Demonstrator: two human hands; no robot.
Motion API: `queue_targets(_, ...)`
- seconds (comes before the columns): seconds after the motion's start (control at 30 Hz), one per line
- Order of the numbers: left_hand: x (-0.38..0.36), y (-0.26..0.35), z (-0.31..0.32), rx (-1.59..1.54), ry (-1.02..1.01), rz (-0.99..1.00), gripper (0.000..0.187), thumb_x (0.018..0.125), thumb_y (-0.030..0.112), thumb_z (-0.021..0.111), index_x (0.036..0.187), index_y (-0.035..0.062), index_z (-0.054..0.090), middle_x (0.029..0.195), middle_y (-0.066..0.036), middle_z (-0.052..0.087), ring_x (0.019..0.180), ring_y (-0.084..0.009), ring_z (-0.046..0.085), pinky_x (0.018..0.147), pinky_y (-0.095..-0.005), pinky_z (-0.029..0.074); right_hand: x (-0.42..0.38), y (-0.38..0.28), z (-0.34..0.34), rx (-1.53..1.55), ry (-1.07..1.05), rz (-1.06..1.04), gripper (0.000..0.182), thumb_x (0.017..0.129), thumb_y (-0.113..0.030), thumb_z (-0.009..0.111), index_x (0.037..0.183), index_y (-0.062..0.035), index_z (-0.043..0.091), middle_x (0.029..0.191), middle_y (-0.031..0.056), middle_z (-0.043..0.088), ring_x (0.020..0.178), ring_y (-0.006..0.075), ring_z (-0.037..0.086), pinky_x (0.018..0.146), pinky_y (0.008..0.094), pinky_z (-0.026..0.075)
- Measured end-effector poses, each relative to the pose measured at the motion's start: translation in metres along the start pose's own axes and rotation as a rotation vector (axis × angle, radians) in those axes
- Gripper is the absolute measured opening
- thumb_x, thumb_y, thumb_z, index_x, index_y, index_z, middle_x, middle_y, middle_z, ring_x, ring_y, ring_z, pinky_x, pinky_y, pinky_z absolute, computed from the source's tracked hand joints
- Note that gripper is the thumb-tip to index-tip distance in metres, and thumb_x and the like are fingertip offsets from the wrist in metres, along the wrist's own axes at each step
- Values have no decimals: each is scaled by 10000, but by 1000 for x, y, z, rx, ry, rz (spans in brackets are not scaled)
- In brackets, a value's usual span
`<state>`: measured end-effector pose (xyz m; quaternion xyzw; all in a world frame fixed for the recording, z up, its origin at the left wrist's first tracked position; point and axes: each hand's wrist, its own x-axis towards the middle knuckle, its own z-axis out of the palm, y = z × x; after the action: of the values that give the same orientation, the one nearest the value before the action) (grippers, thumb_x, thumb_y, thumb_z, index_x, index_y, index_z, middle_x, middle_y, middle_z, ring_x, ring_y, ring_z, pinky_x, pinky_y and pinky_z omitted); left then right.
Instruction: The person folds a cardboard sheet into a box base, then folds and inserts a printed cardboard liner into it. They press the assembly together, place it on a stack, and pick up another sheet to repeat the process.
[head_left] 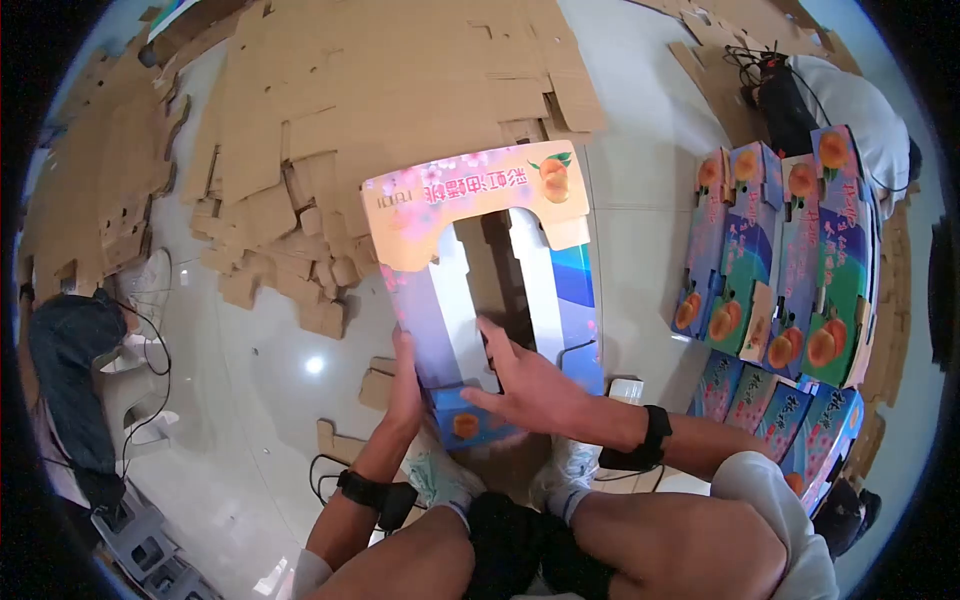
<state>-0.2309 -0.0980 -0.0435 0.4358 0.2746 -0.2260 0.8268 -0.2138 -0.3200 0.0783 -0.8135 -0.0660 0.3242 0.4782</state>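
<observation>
A printed cardboard fruit box (475, 190) stands in front of me between my feet, with peaches, blossoms and Chinese lettering on its orange, purple and blue faces. Its top has a long cut-out with white inner edges, and a brown interior shows through. My left hand (405, 385) holds the box's left wall near the lower corner, its fingers along the outside. Over the cut-out's near left edge lies my right hand (525, 385), with thumb and forefinger apart and gripping the white inner flap; its other fingertips are partly hidden.
Flattened cardboard sheets (390, 90) are piled beyond the box. Similar fruit boxes (735, 255) stand stacked at the right, near another person in a white shirt (850, 105). At the left are another person's leg (75, 350) and a grey plastic stool (150, 550).
</observation>
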Motion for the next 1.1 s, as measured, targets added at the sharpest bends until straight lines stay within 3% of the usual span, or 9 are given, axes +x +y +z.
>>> queue_targets(0.1,-30,41,44,440,-122,186,925,1028,232,676,1670,133,18,1494,-189,397,1412,-286,433,1175,-438,392,0,-26,-17,-46,70,33,1114,867,-393,837,1564,141,152,1369,426,459,1201,559,582,1033,525,514)
queue_targets(0.33,-38,80,123,407,-421,334,1123,969,94,721,1656,177,-164,1535,-174,318,1445,-328,381,1194,-487,357,-16,-52,-61,-330,494,-58,1348,680,-294,930,1584,172,45,1394,374,347,1279,525,452,1098,495,454)
queue_targets(0.43,-20,92,132,715,-583,513,772,1024,102,642,1664,133,211,1574,-174,347,1485,-328,355,1222,-448,316,-28,-64,-115,-518,731,-130,1275,632,-156,892,1657,-5,149,1295,277,395,1211,464,479,1074,504,449)
queue_targets(0.47,-19,103,136,868,-633,552,695,1033,106,627,1649,119,306,1578,-177,356,1488,-328,358,1225,-439,312,-38,-70,-136,-554,852,-201,1124,631,-150,854,1609,0,319,1397,240,501,1319,420,474,1159,492,389)
queue_targets(0.6,-7,110,134,939,-354,540,494,1046,134,589,1532,88,511,1484,-115,505,1458,-262,440,1233,-412,322,-106,-103,-211,-996,1188,-177,857,718,-44,758,1541,-109,530,1430,110,593,1332,276,556,1106,406,472)
queue_targets(0.8,39,107,61,1132,31,765,389,980,61,634,1369,72,609,1308,-160,587,1235,-319,576,1040,-390,474,-260,-65,-321,-720,1456,29,711,950,-122,687,1618,-167,449,1456,177,610,1202,258,676,991,375,575)
queue_targets(0.93,65,108,24,1181,300,731,350,968,42,648,1316,66,622,1295,-168,575,1166,-274,597,992,-383,491,-311,4,-350,-1073,1340,613,683,1013,-303,641,1646,-216,399,1438,208,624,1247,291,654,1032,423,528)
queue_targets(1.03,68,105,16,1171,407,756,262,1014,104,633,1269,45,640,1215,-140,615,989,-212,634,877,-357,521,-304,13,-342,-1081,1258,779,657,1028,-293,609,1643,-195,399,1478,235,589,1339,375,599,1115,472,472)
queue_targets(1.1,65,106,26,789,377,491,251,1028,183,636,1231,37,654,1061,-100,637,862,-181,636,732,-300,517,-313,7,-341,-1104,1261,808,657,1022,-255,619,1637,-169,404,1475,231,593,1366,378,580,1123,470,470)
